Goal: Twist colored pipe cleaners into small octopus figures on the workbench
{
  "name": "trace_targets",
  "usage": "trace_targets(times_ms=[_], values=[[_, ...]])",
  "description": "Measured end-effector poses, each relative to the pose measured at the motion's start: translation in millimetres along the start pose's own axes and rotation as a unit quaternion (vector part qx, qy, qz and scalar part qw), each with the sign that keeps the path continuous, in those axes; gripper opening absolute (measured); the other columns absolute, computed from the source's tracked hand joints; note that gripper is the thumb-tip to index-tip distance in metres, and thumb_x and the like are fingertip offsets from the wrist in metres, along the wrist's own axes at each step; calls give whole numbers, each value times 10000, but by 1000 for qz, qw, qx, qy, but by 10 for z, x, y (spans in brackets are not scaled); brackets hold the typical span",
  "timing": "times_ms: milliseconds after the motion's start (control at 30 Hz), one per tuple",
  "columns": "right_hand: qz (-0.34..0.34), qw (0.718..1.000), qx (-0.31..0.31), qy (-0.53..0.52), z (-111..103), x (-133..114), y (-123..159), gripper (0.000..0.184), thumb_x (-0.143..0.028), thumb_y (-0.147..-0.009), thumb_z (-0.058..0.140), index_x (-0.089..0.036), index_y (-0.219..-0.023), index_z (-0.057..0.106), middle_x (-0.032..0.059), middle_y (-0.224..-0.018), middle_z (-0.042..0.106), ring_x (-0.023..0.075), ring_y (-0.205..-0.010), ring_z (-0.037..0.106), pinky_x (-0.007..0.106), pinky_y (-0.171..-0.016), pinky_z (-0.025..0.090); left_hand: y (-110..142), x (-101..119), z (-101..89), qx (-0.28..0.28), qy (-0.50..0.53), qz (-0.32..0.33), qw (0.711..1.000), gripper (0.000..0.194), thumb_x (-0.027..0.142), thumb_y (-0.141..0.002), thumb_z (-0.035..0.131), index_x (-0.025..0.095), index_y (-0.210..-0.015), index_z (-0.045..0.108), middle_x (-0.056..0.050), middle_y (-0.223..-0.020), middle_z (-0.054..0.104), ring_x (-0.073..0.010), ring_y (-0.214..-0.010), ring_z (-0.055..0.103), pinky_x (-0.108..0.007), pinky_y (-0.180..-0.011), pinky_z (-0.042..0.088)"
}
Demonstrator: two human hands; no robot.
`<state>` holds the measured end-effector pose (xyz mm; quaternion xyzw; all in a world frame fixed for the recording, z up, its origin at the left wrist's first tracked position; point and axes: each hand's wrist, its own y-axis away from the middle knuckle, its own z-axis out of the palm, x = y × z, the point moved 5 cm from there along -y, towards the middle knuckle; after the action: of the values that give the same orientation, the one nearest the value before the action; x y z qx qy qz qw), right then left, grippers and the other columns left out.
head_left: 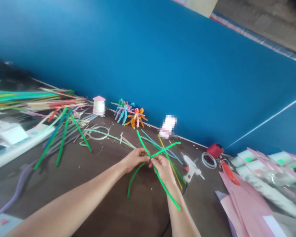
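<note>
Two bright green pipe cleaners (162, 148) cross in an X over the dark table (106, 204). My left hand (135, 158) pinches them at the crossing from the left. Against it from the right, my right hand (162, 168) pinches the same spot. The stems' free ends stick out up, right and down toward me. More blue, green and yellow pipe cleaners (170, 154) lie on the table just behind my hands.
A white glue gun (191, 167) lies right of my hands, with tape rolls (209, 160) and a red object (215, 149) beyond. Finished pipe-cleaner figures (129, 114) stand by the blue wall. Loose stems (61, 135) spread at left; pink sheets (244, 204) and packets lie right.
</note>
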<state>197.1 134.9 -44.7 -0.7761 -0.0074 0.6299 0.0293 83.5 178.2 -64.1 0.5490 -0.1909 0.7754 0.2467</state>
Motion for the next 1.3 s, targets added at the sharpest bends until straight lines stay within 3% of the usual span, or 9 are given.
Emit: trace_targets(times_ms=[200,567,933,1133,1300], values=[[1,1000,4,0,13,3,6,154,-283,-726,549,-151,-650,570,-23,-519,567,60,-387,380,191,-391,260,13,-5,-4,4,-24,-35,999,246,294,-629,648,116,-773,557,23,-539,567,-73,-450,488,-184,-441,346],[2,1000,13,-18,-9,39,-14,172,-308,-709,573,-161,-624,546,-30,-510,574,58,-364,374,196,-400,279,7,-40,-7,3,-43,-33,999,191,290,-632,641,111,-655,577,8,-528,586,-73,-456,502,-187,-457,368],[-8,1000,18,-7,-17,0,-10,146,-299,-708,572,-171,-658,520,-10,-524,601,113,-473,523,208,-464,350,9,-32,10,3,-55,-35,998,192,288,-622,640,106,-632,581,-5,-543,593,-84,-462,518,-196,-457,373],[-3,1000,11,-5,-8,16,-5,193,-350,-711,571,-173,-667,509,-17,-523,588,82,-391,438,195,-389,297,27,3,42,-21,-39,-37,998,166,266,-640,614,106,-670,581,-9,-569,605,-77,-464,512,-190,-458,370],[-2,1000,-3,-18,6,21,5,243,-397,-735,547,-162,-678,525,-25,-506,553,69,-382,396,190,-377,275,28,3,21,5,-29,-45,999,135,235,-636,594,109,-676,566,-9,-544,602,-84,-477,521,-183,-453,376]])
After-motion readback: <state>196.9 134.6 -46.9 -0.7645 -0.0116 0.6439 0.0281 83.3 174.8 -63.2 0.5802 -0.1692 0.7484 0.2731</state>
